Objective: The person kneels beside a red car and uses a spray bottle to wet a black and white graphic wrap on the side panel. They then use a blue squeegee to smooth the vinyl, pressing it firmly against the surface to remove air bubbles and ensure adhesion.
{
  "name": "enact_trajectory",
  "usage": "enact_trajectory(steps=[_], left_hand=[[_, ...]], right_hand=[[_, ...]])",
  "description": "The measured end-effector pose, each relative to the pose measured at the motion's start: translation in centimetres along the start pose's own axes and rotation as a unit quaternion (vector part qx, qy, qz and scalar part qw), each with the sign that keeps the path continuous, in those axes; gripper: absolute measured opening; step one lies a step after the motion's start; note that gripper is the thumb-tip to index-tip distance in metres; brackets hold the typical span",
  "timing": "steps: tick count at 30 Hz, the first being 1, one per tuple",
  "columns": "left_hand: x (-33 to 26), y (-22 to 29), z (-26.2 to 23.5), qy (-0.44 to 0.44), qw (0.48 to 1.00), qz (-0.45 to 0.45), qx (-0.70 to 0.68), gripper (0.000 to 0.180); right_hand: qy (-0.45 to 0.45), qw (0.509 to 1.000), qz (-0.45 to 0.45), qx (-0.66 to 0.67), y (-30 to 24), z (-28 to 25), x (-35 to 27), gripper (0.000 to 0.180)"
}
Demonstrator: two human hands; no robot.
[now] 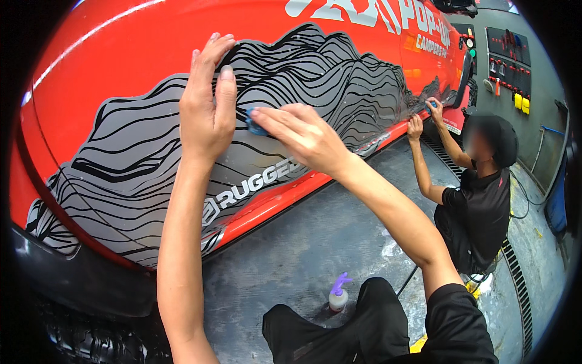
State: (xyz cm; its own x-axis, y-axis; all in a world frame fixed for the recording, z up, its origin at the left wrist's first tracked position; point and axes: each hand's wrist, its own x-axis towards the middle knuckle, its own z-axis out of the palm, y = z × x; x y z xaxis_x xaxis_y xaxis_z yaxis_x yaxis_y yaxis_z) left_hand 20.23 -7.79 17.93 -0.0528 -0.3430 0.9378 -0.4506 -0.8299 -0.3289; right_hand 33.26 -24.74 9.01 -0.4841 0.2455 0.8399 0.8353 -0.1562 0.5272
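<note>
A grey vinyl decal with black wavy lines covers the lower side of a red vehicle. My left hand lies against the decal's upper part, fingers stretched upward and thumb apart, holding nothing. Just right of it, my right hand grips a small blue squeegee and presses it to the grey surface; the fingers hide much of the tool. Pale lettering runs along the decal below both hands.
A crouching co-worker in black works farther right on the same side, holding a small blue tool. A spray bottle with a purple head stands on the grey floor near my knees. Tools hang on a wall board.
</note>
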Motion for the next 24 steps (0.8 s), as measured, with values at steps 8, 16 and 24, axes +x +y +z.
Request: enact_trajectory(steps=[8,16,24], left_hand=[[0.0,0.4,-0.5,-0.023,1.000,-0.012,0.007,0.042],[0.1,0.7,-0.1,-0.019,0.999,-0.028,0.002,0.040],[0.2,0.6,-0.4,-0.020,0.999,-0.032,-0.007,0.040]], right_hand=[[0.022,1.000,-0.006,-0.014,-0.7,0.5,1.0,0.055],[0.046,0.998,0.035,0.008,-1.8,0.9,0.8,0.059],[0.059,0.994,0.073,0.050,-2.4,1.5,1.2,0.063]])
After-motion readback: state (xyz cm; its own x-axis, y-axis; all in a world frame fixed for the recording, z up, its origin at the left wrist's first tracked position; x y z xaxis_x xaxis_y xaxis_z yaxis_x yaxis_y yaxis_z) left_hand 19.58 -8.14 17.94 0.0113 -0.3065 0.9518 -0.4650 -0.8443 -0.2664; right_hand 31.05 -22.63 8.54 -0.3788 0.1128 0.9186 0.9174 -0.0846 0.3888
